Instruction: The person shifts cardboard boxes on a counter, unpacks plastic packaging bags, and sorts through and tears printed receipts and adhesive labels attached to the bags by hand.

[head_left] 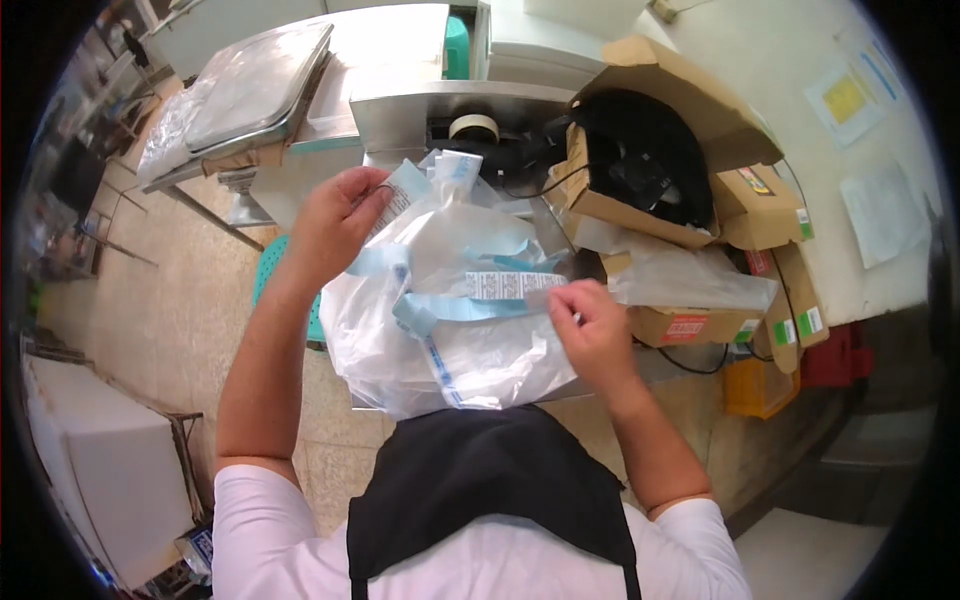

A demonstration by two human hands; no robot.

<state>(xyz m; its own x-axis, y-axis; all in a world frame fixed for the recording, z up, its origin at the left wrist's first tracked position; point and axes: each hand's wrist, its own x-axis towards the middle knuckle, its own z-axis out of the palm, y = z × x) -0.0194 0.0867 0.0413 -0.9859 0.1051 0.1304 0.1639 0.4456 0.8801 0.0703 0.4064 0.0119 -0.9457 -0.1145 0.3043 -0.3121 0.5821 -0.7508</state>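
Observation:
A translucent white plastic bag with blue printed bands lies crumpled on a metal surface in front of my body. At its upper left, my left hand pinches a pale blue flap with small print, which appears to be part of the bag. On the right side, my right hand has its fingers closed on the end of a light blue strip with printed text. The strip stretches across the bag towards the left. Whether the bag contains anything is hard to make out.
Behind the bag, a roll of tape sits by dark equipment. An open cardboard box with black items stands at right, cables around it. A green stool is at left, and a metal tray lies on the back-left table. A yellow bin stands lower right.

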